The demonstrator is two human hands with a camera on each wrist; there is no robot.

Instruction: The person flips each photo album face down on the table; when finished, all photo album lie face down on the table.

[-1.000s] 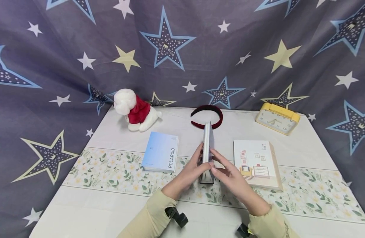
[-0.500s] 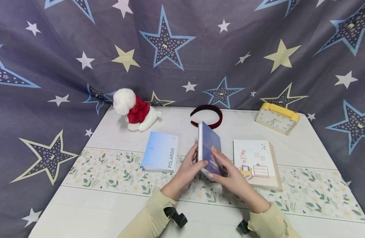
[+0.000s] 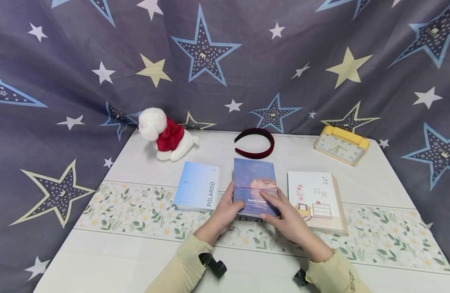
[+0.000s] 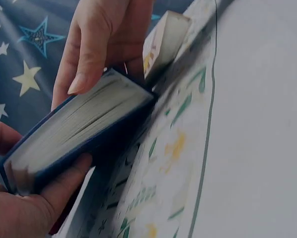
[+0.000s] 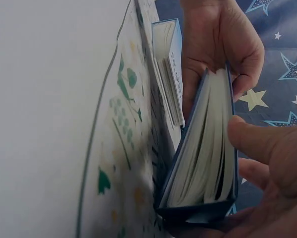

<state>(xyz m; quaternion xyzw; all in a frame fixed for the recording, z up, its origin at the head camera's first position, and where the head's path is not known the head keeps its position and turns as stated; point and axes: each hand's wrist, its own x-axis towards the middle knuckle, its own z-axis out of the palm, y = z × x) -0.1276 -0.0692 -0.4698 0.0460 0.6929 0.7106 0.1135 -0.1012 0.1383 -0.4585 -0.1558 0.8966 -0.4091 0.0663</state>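
Observation:
Both hands hold a photo album [image 3: 255,175] with a blue-purple sea picture on its cover, tilted so the cover faces the head camera. My left hand [image 3: 225,209] grips its left side, thumb at the lower cover corner. At the right side my right hand [image 3: 288,215] grips it, with fingers over the cover and edge. The left wrist view shows the album's page block [image 4: 84,116] between dark blue covers. In the right wrist view the pages [image 5: 203,148] fan slightly apart. Beneath the album, a lettered surface [image 3: 252,219] peeks out, mostly hidden.
A blue POLAROID album [image 3: 197,185] lies to the left, an illustrated white book [image 3: 314,195] to the right. Farther back are a white plush toy [image 3: 170,134] in red clothing, a dark red headband [image 3: 263,155] and a yellow clock [image 3: 342,146]. A starry curtain [image 3: 225,93] hangs behind.
The album has turned from edge-on, spine toward the head camera, to showing its front cover. Both hands have kept hold of it, and the things around it have stayed put.

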